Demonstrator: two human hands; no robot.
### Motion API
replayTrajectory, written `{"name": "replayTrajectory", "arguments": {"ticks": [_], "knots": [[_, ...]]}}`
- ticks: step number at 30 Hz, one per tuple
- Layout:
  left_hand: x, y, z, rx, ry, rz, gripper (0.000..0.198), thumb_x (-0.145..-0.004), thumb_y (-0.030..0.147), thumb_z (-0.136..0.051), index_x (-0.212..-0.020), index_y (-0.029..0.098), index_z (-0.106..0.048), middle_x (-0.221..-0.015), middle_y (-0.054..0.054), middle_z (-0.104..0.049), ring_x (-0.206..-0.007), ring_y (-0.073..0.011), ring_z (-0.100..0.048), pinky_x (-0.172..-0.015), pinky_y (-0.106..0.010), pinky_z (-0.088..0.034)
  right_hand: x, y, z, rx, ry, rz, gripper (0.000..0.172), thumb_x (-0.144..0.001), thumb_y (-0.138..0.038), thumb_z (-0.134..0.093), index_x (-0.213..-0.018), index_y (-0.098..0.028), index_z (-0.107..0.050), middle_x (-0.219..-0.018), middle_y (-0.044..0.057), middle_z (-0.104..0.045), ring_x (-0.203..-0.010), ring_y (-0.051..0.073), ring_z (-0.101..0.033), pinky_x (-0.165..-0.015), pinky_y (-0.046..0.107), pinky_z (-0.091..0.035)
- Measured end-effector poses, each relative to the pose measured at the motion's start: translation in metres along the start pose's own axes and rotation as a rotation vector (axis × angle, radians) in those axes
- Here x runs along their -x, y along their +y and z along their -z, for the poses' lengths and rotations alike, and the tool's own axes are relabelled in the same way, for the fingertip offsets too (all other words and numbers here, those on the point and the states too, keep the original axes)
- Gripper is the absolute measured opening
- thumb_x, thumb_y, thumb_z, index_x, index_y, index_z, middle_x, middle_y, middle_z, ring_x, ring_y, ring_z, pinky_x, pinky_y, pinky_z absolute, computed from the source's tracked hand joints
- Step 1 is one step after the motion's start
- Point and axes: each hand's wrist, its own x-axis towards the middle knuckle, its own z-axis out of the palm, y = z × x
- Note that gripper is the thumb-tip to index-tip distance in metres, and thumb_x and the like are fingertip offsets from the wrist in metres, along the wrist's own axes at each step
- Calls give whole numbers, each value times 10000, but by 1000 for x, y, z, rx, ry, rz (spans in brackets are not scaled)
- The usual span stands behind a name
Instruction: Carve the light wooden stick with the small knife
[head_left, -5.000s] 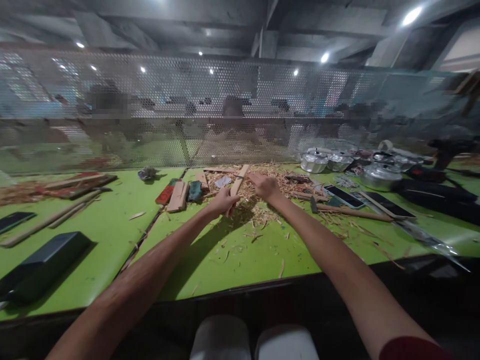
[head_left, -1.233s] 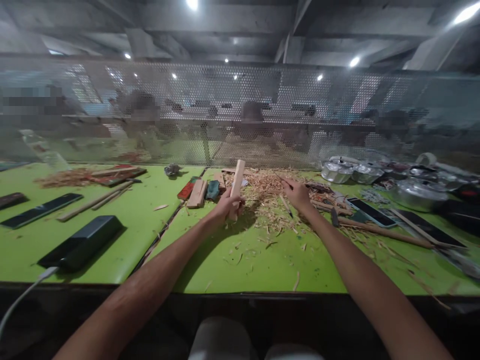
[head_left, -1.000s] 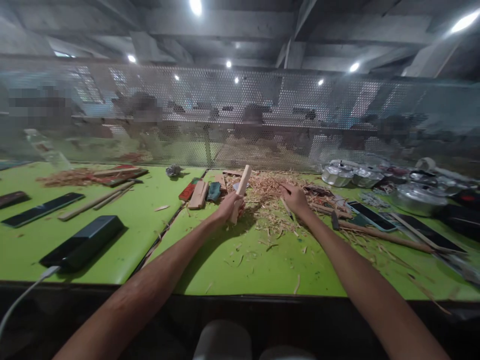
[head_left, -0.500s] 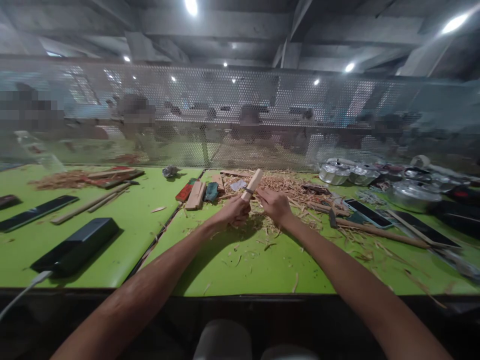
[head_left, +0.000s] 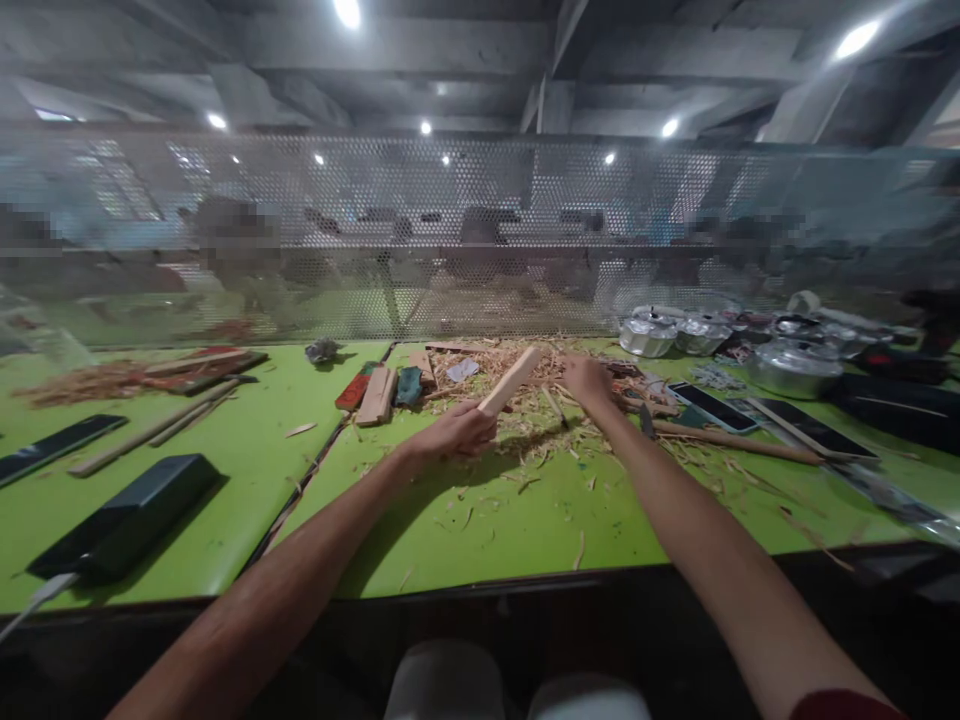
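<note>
My left hand (head_left: 459,430) is closed round the lower end of a pale wooden stick (head_left: 511,382), which slants up and to the right. To the right of the stick, and apart from it, my right hand (head_left: 589,382) is curled over the wood shavings (head_left: 536,430). Its fingers are blurred and partly hidden, so what they hold does not show. A thin, light strip with a dark end (head_left: 555,406) lies between the stick and my right hand; its kind is unclear.
Wooden blocks (head_left: 376,396) and a red block (head_left: 354,388) lie left of the shavings. A hammer (head_left: 735,441), phones (head_left: 712,407) and metal pots (head_left: 795,368) are on the right. A black box with a cable (head_left: 127,520) is on the left. A perforated screen (head_left: 480,290) stands behind.
My right hand has moved away from the stick to the right, and the dark band across the stick is gone. The stick tilts further right. The whole view has shifted slightly.
</note>
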Motion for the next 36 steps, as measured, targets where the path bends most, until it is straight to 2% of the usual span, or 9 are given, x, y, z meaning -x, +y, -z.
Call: {"name": "replayTrajectory", "arguments": {"ticks": [2, 4, 7, 10, 14, 19, 24, 32, 36], "knots": [[-1, -1, 4, -3, 19, 3, 247, -930, 400, -599, -843, 211, -467, -630, 71, -434, -424, -45, -322, -361, -180, -249, -6, 17, 7, -52, 63, -76, 424, -1077, -298, -423, -1199, -133, -794, -1100, 171, -787, -953, 251, -710, -786, 295, -460], [-5, -6, 8, 13, 92, -12, 227, -926, 378, -585, -827, 215, -462, -613, 69, -436, -419, -48, -324, -358, -180, -250, -6, 19, 14, -146, 138, -61, 454, -1085, -321, -412, -1186, -101, -796, -1104, 191, -785, -967, 255, -714, -815, 300, -470], [-12, -14, 11, 35, 164, -15, 178, -909, 352, -594, -869, 224, -478, -614, 60, -462, -411, -58, -349, -355, -183, -248, 5, -6, 21, -286, 174, 117, 442, -1081, -299, -425, -1266, -95, -771, -1219, 180, -764, -1066, 242, -709, -894, 288, -485], [-15, -18, 7, 69, 188, -11, 150, -895, 335, -592, -966, 234, -506, -621, 71, -452, -391, -63, -335, -347, -183, -241, 23, -39, 20, -297, 98, 334, 420, -1072, -294, -445, -1349, -182, -741, -1312, 111, -741, -1138, 235, -695, -952, 299, -497], [-13, -11, -4, 62, 212, -18, 222, -890, 328, -600, -1065, 240, -496, -636, 99, -424, -371, -45, -289, -348, -163, -213, 39, -59, 12, -151, 9, 422, 449, -1079, -329, -399, -1399, -320, -713, -1285, 79, -749, -1073, 265, -712, -876, 342, -521], [-8, -2, -6, 5, 190, 11, 207, -887, 303, -612, -991, 233, -447, -665, 96, -432, -406, -38, -315, -366, -158, -228, 35, -52, 9, -50, -8, 413, 511, -1082, -307, -339, -1496, -298, -638, -1290, 111, -737, -1001, 279, -716, -799, 347, -501], [-11, 1, -6, -17, 216, 60, 174, -887, 256, -586, -964, 233, -432, -643, 97, -404, -404, -41, -301, -370, -163, -211, 26, -45, 3, -2, -21, 421, 538, -1070, -277, -333, -1542, -303, -591, -1325, 121, -720, -1054, 309, -700, -826, 383, -507], [-15, 6, -7, -62, 235, 127, 95, -943, 220, -536, -918, 218, -444, -640, 78, -409, -405, -39, -303, -371, -172, -202, 19, -37, -7, 54, -44, 417, 545, -1052, -244, -367, -1550, -319, -576, -1351, 101, -715, -1062, 280, -705, -831, 353, -515], [-17, 3, -1, -116, 245, 126, 99, -950, 228, -548, -904, 207, -463, -662, 62, -437, -421, -45, -341, -376, -175, -235, 20, -36, -5, 67, -20, 432, 521, -1042, -209, -414, -1527, -239, -600, -1354, 118, -715, -1058, 237, -699, -803, 284, -489]]}}
